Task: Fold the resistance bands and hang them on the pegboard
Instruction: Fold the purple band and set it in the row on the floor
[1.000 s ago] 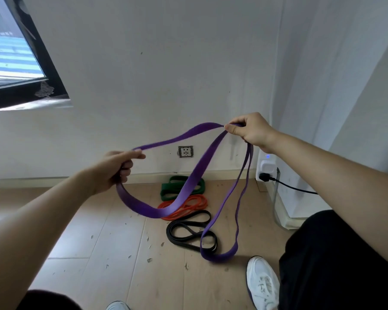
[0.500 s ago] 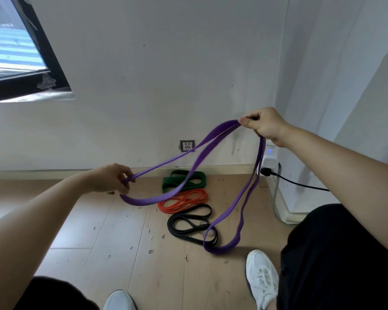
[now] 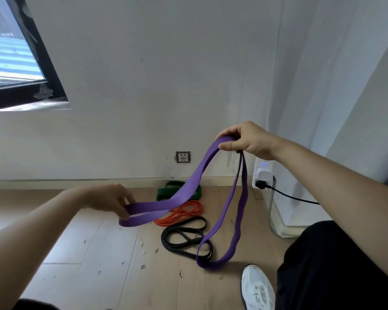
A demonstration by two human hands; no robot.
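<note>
Both hands are engaged on one purple resistance band (image 3: 189, 185). The right hand (image 3: 249, 142), raised at right, pinches the band's upper bend between thumb and curled fingers. The left hand (image 3: 109, 199), lower and to the left, has its fingers hooked round the band's far end, where the strip doubles back on itself.

Surroundings: white wall (image 3: 166, 74), a dark-framed window (image 3: 14, 52) at upper left, and a wooden floor (image 3: 99, 253) strewn with small flakes. No pegboard is in view.

Purple band: one broad run slopes from the right hand down to the left hand. Two further strands hang from the right hand to a low loop beside a white shoe (image 3: 257, 287). Whether that loop touches the floor cannot be told.

Three other bands lie on the floor by the skirting, each loosely coiled and none hung: black band (image 3: 187, 239) nearest, orange band (image 3: 179, 214) behind it, green band (image 3: 165, 191) against the wall. The purple loop crosses the black one in view.

Minor items: a wall socket (image 3: 183, 157) and a white plug-in adapter (image 3: 263, 175) with a black lead.

Assessment: the folding step is in hand on the first band, with hanging not yet begun. In my judgement, the next move calls for bringing the left hand's end up to the right hand so the loops stack evenly, while keeping the dangling loop from snagging the black band.
</note>
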